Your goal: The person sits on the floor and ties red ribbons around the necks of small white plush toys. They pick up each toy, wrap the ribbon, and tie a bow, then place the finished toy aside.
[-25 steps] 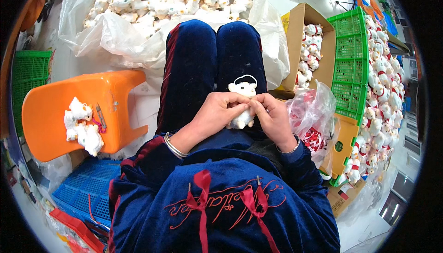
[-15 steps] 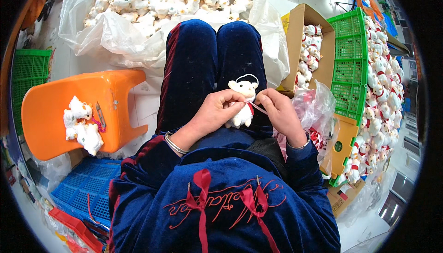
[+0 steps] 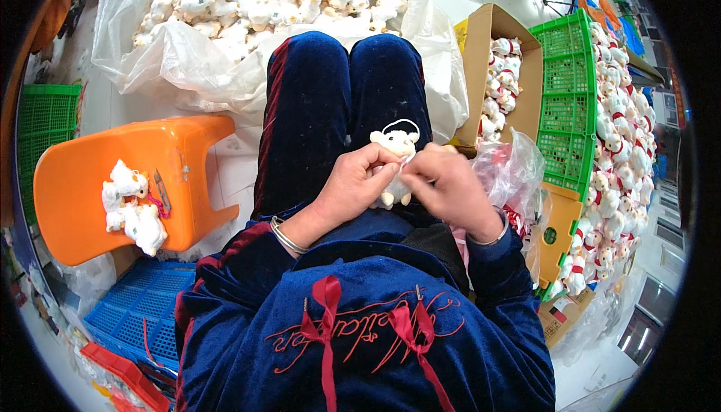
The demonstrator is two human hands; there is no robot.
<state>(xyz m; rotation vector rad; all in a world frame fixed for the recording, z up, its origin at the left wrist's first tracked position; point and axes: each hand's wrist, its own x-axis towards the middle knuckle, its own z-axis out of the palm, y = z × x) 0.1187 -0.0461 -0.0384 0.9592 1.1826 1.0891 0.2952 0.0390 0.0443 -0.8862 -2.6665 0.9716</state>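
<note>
A small white plush animal (image 3: 396,140) is held upright over my lap, with a thin white cord loop (image 3: 401,121) above its head. My left hand (image 3: 353,187) is closed round its neck and side, thumb and forefinger pinched at the throat. My right hand (image 3: 454,193) is at the toy's other side, slightly blurred, fingers curled in close to the neck. Whatever those right fingers grip is hidden. Between the hands a bit of pale ribbon (image 3: 406,161) shows at the neck. Most of the toy's body is covered by my hands.
Left, an orange stool (image 3: 67,187) bears several plush toys (image 3: 139,209) and thread snips (image 3: 162,190). Ahead, a clear plastic sheet (image 3: 180,59) holds many toys. Right stand a cardboard box (image 3: 529,96) of toys, a plastic bag (image 3: 518,164) and a green crate (image 3: 563,104). A blue crate (image 3: 139,303) sits lower left.
My right hand has swung inward and turned over toward the toy's neck, covering the red patch on its body and the stretched pale ribbon. My left hand keeps its hold.
</note>
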